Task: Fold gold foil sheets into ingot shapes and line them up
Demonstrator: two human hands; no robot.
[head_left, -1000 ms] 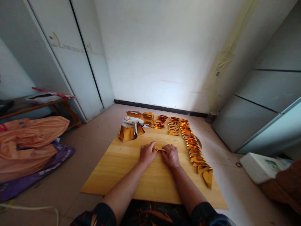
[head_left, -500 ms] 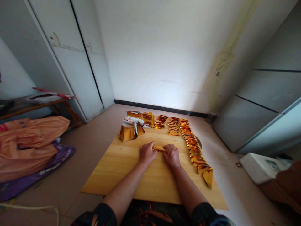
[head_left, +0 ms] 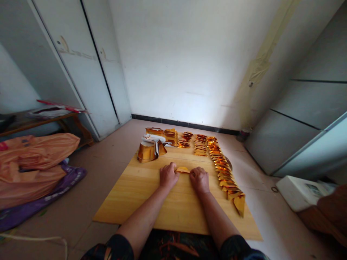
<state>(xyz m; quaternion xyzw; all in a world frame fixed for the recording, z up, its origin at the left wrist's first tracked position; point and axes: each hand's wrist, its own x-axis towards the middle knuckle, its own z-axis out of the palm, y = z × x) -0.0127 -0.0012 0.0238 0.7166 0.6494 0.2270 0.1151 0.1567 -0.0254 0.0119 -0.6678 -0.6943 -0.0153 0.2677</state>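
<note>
A small folded piece of gold foil paper (head_left: 183, 169) spans the gap between my two hands, just above the wooden board (head_left: 127, 195). My left hand (head_left: 168, 176) is closed on its left end, thumb uppermost. Its right end is pinched in my right hand (head_left: 200, 179), whose fingers are curled in. To the right, a long overlapping row of folded gold paper pieces (head_left: 223, 173) runs along the board. Two shorter rows, one of gold pieces (head_left: 200, 145) and another of gold pieces (head_left: 185, 139), lie farther back.
A curved stack of gold sheets (head_left: 146, 152) stands at the board's back left, near gold paper bundles (head_left: 170, 136). Orange plastic bags (head_left: 38, 155) and a purple bag (head_left: 54, 195) lie on the left floor. A white box (head_left: 298, 193) stands at right.
My hands have drawn slightly apart, the right one shifting a little to the right. More of the folded gold paper now shows between them.
</note>
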